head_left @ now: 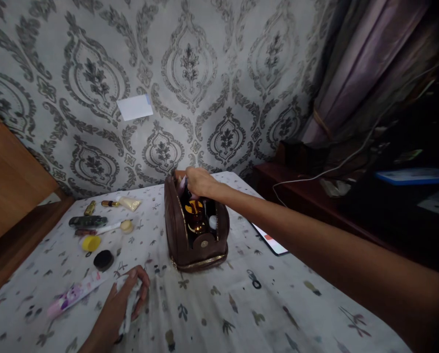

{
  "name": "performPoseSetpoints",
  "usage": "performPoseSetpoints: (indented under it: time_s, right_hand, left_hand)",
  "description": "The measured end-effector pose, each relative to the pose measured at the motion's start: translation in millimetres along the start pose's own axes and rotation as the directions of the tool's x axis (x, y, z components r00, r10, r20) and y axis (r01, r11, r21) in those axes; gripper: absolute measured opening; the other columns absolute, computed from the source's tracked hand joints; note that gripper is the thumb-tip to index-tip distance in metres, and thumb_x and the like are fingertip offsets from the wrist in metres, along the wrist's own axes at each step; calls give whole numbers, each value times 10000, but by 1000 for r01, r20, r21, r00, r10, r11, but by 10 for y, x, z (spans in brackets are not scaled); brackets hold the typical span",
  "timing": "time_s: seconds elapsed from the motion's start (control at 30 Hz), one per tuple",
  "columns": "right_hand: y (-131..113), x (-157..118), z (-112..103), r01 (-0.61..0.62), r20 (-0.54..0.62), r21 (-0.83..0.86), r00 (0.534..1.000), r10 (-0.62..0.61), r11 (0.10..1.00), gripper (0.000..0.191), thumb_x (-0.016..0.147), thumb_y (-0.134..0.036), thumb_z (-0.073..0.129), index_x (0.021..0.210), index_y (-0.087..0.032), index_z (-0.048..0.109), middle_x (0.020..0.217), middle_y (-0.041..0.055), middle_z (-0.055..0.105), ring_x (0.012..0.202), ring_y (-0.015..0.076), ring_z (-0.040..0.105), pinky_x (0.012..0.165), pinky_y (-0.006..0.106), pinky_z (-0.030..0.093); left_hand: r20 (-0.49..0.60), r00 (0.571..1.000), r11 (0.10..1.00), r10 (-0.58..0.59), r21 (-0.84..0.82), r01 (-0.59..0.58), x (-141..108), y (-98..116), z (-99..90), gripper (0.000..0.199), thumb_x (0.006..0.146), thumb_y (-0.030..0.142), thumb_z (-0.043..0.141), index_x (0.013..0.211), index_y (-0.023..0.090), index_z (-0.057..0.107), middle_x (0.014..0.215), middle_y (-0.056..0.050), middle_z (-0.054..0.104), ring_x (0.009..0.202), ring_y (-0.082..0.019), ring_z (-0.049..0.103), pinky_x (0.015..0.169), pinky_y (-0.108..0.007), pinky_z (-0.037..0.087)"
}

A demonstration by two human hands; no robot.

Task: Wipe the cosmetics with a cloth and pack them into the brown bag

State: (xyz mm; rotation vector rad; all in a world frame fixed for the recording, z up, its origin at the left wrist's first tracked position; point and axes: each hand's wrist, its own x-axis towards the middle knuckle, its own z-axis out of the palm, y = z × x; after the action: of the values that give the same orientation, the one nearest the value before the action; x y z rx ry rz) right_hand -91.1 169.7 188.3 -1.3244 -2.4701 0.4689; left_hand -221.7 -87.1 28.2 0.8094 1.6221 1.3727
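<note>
A brown toiletry bag (175, 230) with a gold zip stands unzipped on the bed-like patterned cloth. Inside it an amber bottle (195, 211) and a white cap (213, 222) show. My right hand (200, 182) is closed at the bag's far end, and whatever its fingers grip is hidden. Low on the left, my left hand (131, 294) curls round a crumpled white cloth (128, 306). Beside that hand lies a pink and white tube (74, 296). A black round lid (103, 260) and a yellow cap (90, 242) are just beyond.
At the left lie a dark green bottle (88, 221), a cream tube (130, 203), a small round tan piece (127, 226) and several other small items. A phone (272, 241) rests right of the bag, partly under my right arm. Patterned wallpaper (190, 73) rises behind.
</note>
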Motion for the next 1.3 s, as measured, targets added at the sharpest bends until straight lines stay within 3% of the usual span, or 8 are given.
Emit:
performPoseSetpoints:
  time_s: [0.1, 0.23, 0.4, 0.53, 0.8, 1.0, 1.13, 1.3]
  right_hand:
    - [-24, -145, -35, 105, -80, -55, 991, -109, 993, 162, 870, -170, 568, 965, -172, 699, 1041, 124, 711, 1001, 260, 652, 756, 277, 448]
    - [-53, -479, 69, 341, -216, -42, 915, -341, 939, 151, 911, -227, 545, 810, -184, 649, 831, 47, 681, 791, 187, 617, 691, 265, 383]
    - [-129, -1032, 515, 602, -205, 107, 792, -575, 791, 231, 903, -222, 566, 679, -185, 523, 722, -1, 558, 625, 119, 513, 599, 248, 314]
    - [-236, -1361, 984, 665, -203, 251, 747, -634, 703, 297, 917, -197, 496, 624, -198, 442, 651, -28, 459, 522, 98, 407, 531, 250, 264]
    - [-541, -1475, 1677, 344, -20, 659, 897, -441, 669, 345, 827, -224, 468, 531, -212, 291, 515, -47, 365, 512, 105, 361, 528, 250, 250]
    - [-844, -1460, 1982, 103, 75, 876, 936, -345, 471, 241, 748, -249, 505, 543, -200, 388, 530, -60, 389, 538, 93, 366, 526, 216, 290]
    - [-867, -1448, 2090, 68, 65, 917, 947, -314, 394, 265, 790, -317, 552, 590, -195, 428, 546, -70, 393, 551, 89, 369, 529, 208, 291]
    - [-773, -1498, 2090, 84, 65, 906, 941, -333, 414, 232, 770, -170, 574, 583, -188, 438, 548, -82, 390, 557, 84, 370, 543, 205, 288]
  left_hand:
    - [-14, 1000, 1000, 24, -12, -24, -25, 72, 44, 536, 802, 686, 551, 646, 174, 563, 502, 29, 511, 332, -58, 364, 348, -186, 265]
    - [-7, 1000, 998, 26, -59, -26, -34, 136, 78, 559, 776, 718, 558, 665, 171, 581, 506, 30, 502, 340, -65, 371, 344, -193, 246]
    - [-17, 998, 996, 60, -71, -61, -25, 121, 62, 550, 806, 694, 542, 667, 164, 589, 504, 30, 493, 349, -72, 389, 342, -197, 255]
    - [-23, 997, 991, 74, -106, -76, -14, 105, 19, 556, 789, 705, 551, 687, 160, 592, 520, 28, 506, 361, -77, 403, 338, -199, 244]
    - [-197, 977, 982, 80, -151, -111, -10, 174, -70, 545, 743, 716, 581, 700, 172, 570, 487, 55, 468, 373, -75, 405, 359, -185, 286]
    - [-353, 933, 970, 70, -193, -146, -67, 321, -159, 507, 673, 667, 670, 687, 177, 544, 537, 61, 472, 437, -79, 440, 389, -170, 330]
    - [-367, 924, 986, 107, -79, -146, -52, 354, -266, 477, 696, 652, 660, 707, 190, 542, 548, 67, 472, 426, -83, 420, 369, -176, 324]
    - [-316, 908, 945, 275, 263, -194, 118, 452, -583, 389, 771, 590, 603, 765, 202, 574, 551, 49, 527, 496, -123, 483, 437, -197, 366]
